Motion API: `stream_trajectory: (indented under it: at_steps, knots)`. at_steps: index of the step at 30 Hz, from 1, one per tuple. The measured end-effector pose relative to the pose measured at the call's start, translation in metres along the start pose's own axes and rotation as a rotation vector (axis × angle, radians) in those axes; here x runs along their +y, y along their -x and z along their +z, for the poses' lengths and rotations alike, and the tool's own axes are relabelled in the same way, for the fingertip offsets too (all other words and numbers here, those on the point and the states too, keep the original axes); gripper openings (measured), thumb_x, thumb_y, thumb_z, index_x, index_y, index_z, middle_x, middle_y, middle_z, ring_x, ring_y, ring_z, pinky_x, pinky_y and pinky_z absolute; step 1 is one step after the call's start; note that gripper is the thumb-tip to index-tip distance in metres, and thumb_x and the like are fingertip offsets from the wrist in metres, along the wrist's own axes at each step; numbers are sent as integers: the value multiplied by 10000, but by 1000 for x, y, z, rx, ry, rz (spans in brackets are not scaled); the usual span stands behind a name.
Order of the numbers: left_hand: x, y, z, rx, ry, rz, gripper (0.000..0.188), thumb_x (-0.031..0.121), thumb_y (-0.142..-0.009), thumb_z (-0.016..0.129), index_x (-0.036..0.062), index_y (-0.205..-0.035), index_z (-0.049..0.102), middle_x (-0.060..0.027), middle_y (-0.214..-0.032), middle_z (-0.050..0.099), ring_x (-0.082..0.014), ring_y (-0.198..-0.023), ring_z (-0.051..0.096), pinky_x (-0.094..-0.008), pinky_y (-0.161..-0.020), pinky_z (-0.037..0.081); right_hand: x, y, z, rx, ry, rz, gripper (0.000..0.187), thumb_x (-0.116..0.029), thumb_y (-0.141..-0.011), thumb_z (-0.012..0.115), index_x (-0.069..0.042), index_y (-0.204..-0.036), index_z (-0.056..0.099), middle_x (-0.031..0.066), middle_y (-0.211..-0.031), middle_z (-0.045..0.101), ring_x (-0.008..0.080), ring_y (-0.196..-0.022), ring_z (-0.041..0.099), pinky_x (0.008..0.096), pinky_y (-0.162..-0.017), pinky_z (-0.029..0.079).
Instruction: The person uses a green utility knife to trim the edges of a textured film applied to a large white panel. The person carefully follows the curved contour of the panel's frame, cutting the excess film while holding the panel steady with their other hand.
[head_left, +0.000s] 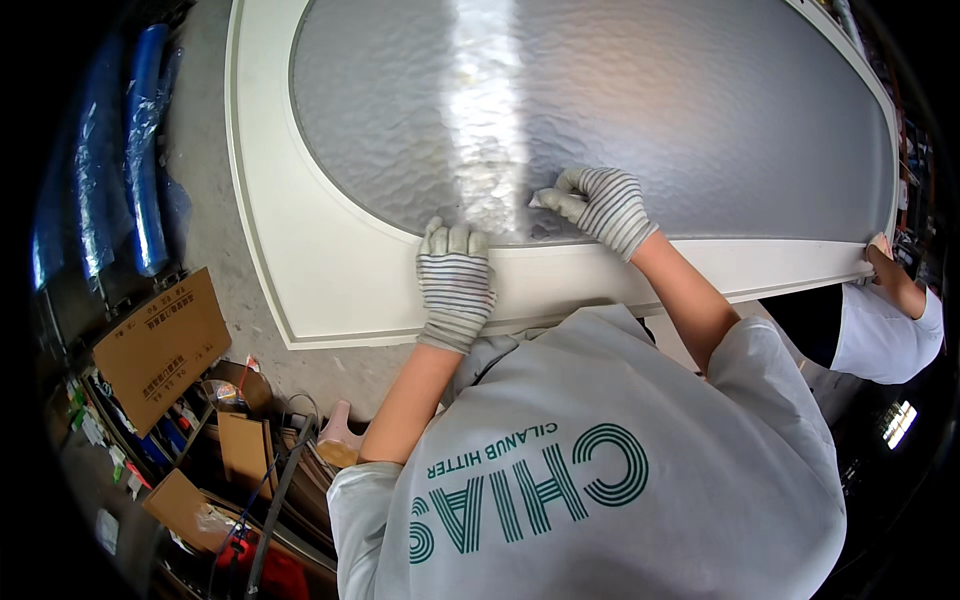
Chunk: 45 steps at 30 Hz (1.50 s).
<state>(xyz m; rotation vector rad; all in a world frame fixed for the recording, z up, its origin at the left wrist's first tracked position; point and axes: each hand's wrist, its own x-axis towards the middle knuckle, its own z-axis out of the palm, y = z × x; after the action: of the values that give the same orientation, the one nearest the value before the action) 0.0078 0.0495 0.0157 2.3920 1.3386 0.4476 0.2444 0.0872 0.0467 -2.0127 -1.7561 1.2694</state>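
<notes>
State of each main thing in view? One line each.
Left hand: gloved, curled at inner edge of white frame
Right hand: gloved, pinching small pale piece
Small pale piece: pinched, material unclear
White frame: enclosing textured pane
Textured pane: reflecting a bright strip
Blue rolls: film-wrapped
Co-worker's hand: touching white frame

The large grey pane (690, 130) looks glassy and glossy, its surface rippled, while the cream frame (560, 272) around it is smooth with a faint satin sheen. The striped gloves (456, 300) on the left hand (455, 268) and right hand (607, 204) are matt knitted cloth, the shirt (610, 380) is dull, creased cloth, and the small pale piece (538, 200) in the right hand is too small to tell paper from plastic. Glossy, wrinkled plastic film covers the blue rolls (146, 150); the brown panel (190, 312) is matt cardboard.
</notes>
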Motion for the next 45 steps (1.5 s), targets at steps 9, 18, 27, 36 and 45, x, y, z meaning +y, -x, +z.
stream_trajectory:
  at_steps: [9, 18, 27, 36, 45]
  knots:
    - [78, 0, 23, -126, 502, 344, 543, 101, -757, 605, 2, -1284, 522, -203, -1335, 533, -387, -1282, 469, -510, -1134, 338, 21, -10, 19, 330, 23, -182, 406, -479, -838, 703, -85, -748, 730, 47, -594, 649, 167, -537, 616, 286, -539, 485]
    - [-72, 54, -27, 256, -397, -457, 587, 329, -956, 533, -22, -1415, 428, -305, -1470, 379, -487, -1346, 353, -550, -1129, 285, 17, -16, 8, 168, 154, -179, 505, -595, -750, 714, -100, -845, 741, 74, -721, 699, 222, -667, 675, 329, -635, 525]
    - [-65, -14, 8, 397, -288, -548, 639, 333, -919, 552, 25, -1455, 392, -303, -1480, 359, -467, -1373, 328, -526, -1177, 203, 1, -44, 14, -111, 312, -806, 237, -308, -879, 626, -165, -1025, 747, 33, -878, 696, 238, -834, 651, 375, -744, 514]
    - [-70, -19, 9, 472, -302, -624, 626, 253, -861, 563, 100, -1453, 430, -267, -1457, 418, -422, -1378, 357, -504, -1193, 188, -46, -91, 27, -398, 595, -1243, 296, -298, -888, 599, -247, -1164, 694, -5, -926, 660, 190, -891, 628, 359, -803, 490]
    - [-65, -29, 4, 479, -305, -638, 557, 292, -908, 535, 76, -1418, 473, -270, -1438, 443, -425, -1353, 390, -492, -1183, 219, -52, -123, 18, -623, 649, -1408, 301, -369, -926, 553, -291, -1180, 695, 8, -1025, 673, 207, -909, 645, 371, -800, 510]
